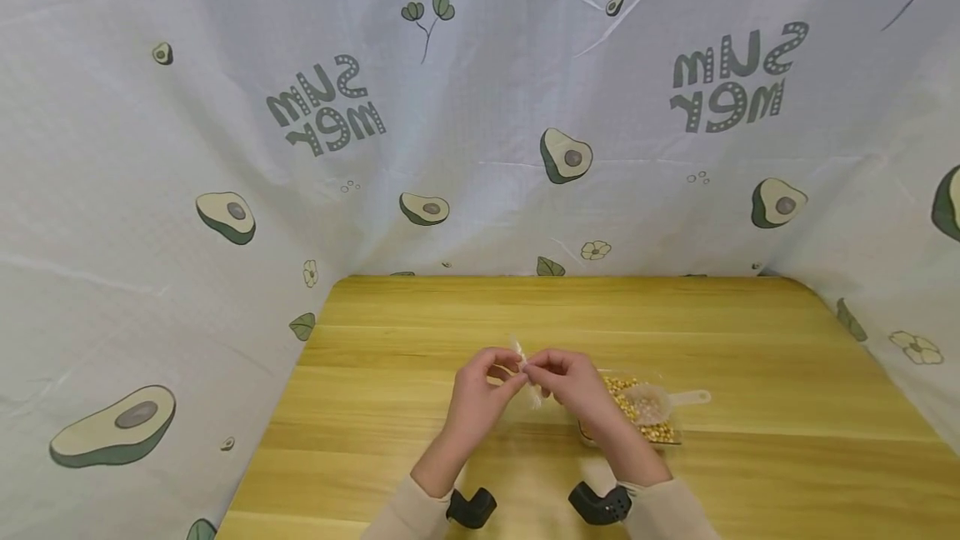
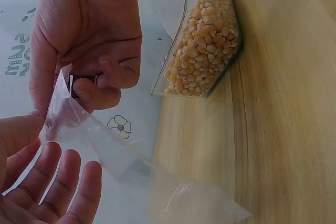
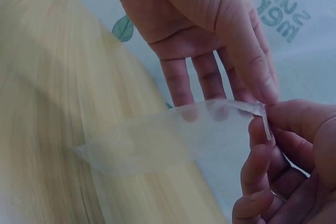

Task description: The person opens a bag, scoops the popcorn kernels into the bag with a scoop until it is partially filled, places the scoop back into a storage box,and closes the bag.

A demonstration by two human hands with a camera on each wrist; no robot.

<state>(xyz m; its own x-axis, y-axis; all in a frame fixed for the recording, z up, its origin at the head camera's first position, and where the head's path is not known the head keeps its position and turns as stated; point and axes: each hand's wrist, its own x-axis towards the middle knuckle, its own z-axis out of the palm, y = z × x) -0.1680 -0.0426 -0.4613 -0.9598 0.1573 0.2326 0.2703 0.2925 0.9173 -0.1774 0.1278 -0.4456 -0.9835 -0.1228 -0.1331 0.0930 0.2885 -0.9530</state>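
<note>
First speaker: A white cloth [image 1: 480,107], printed with avocados, leaves and mirror-reversed lettering, hangs behind the clear container [image 2: 160,85] and along both sides of it.

Second speaker: And the table [image 1: 375,373] in front of you?

First speaker: Yellow-brown wood grain, running under the container and out on every side of it. The container is rectangular and see-through.

Second speaker: What are your hands doing?

First speaker: Both are left of the container. Your left hand [image 1: 483,390], the farther from it, pinches with thumb and forefinger, the other fingers loosely extended. Your right hand [image 1: 576,382], nearer the container, also pinches, its other fingers curled in.

Second speaker: Pinching what?

First speaker: A thin, clear plastic bag [image 3: 147,145], left of the container, gripped by one end between your hands. I can't tell whether its mouth is parted.

Second speaker: Anything smaller?

First speaker: A translucent scoop [image 1: 660,403] rests in the container, its handle reaching past the right side. Smallest are the yellow corn kernels [image 2: 202,45] heaped inside the container.
</note>
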